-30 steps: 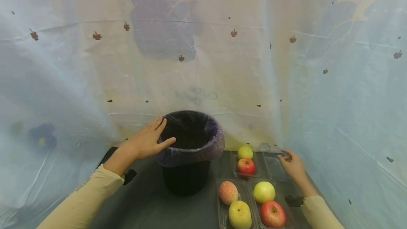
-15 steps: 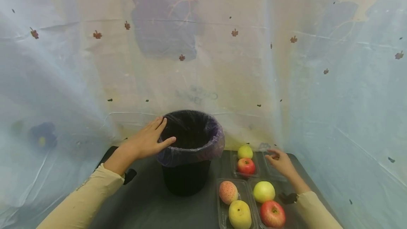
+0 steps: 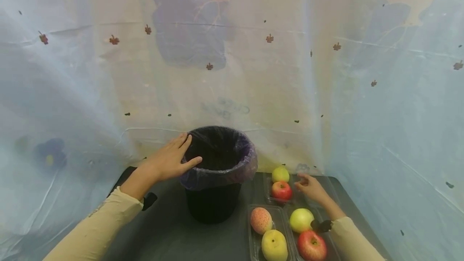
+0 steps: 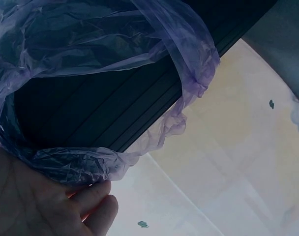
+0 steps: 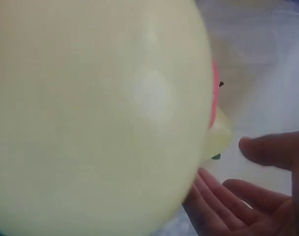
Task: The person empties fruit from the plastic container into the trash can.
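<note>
My left hand (image 3: 164, 162) lies with straight fingers at the near-left rim of a black bin (image 3: 213, 204) lined with a purple plastic bag (image 3: 248, 164). In the left wrist view its fingers (image 4: 98, 206) touch the outside of the gathered liner. My right hand (image 3: 313, 191) hovers just right of a red apple (image 3: 281, 191) and a yellow-green fruit (image 3: 280, 175) in the back clear tray. Its thumb and fingers are apart, holding nothing. A large pale yellow-green fruit (image 5: 100, 118) fills much of the right wrist view.
The front-left clear tray (image 3: 251, 235) holds a speckled pinkish fruit (image 3: 261, 220) and a yellow fruit (image 3: 274, 246). Beside it, another tray holds a yellow-green fruit (image 3: 301, 220) and a red apple (image 3: 311, 245). Translucent plastic sheeting (image 3: 261, 83) surrounds the dark table (image 3: 152, 237).
My right hand has moved left, from the back-right clear tray toward the red apple in the neighbouring tray. The left hand stays at the bin's rim.
</note>
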Available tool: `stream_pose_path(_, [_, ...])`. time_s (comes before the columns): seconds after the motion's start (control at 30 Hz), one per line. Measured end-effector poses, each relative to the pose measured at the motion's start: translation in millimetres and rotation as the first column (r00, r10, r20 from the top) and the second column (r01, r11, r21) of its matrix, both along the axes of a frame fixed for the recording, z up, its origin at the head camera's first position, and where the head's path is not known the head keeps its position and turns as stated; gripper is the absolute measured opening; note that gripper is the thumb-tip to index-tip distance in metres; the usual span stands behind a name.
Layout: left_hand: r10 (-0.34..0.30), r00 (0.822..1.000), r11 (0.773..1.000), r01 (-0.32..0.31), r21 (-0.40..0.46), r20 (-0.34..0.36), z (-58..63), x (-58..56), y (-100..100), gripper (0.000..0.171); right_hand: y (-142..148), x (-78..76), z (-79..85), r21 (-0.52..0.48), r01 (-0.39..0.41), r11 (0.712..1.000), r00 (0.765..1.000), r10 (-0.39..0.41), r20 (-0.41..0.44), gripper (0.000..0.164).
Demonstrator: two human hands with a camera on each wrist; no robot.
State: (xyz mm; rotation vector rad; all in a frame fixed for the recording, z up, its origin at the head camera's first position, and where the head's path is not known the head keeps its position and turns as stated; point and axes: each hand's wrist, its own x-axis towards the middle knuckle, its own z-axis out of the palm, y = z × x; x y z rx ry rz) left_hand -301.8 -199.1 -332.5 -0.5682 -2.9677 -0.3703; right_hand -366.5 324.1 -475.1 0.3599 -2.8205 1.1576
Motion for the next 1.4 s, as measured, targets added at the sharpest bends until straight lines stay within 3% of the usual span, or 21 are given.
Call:
stream_pose_path(0.23, [0.002,1.0,1.0,-0.002,-0.002,-0.007,-0.2,0.0,0,0.107,-1,-6.2,-7.2,0.032,0.024,0.999,1.0,-0.024,0.008,0.052])
stream_pose_path(0.6, [0.004,1.0,1.0,-0.004,-0.003,0.01,-0.3,-0.7,-1,0.106,-2,-13.0,-13.1,-0.153,0.012,0.988,0.989,0.01,0.144,0.053])
stream_pose_path(0.73, [0.004,1.0,1.0,-0.004,-0.004,0.01,-0.5,-1.4,-1,0.106,-2,-14.0,-13.2,-0.172,0.022,0.985,0.984,0.009,0.178,0.054])
stream_pose_path(1.03, [-0.003,1.0,1.0,0.003,0.0,0.003,-0.4,-0.5,1,0.104,1,-12.3,-16.5,-0.129,0.02,0.991,0.982,0.005,0.189,0.058])
stream_pose_path(1.4, [-0.001,1.0,1.0,0.0,0.014,0.011,-1.6,-0.9,-1,0.106,5,-14.8,-29.2,-0.209,0.049,0.977,0.977,-0.004,0.211,0.062])
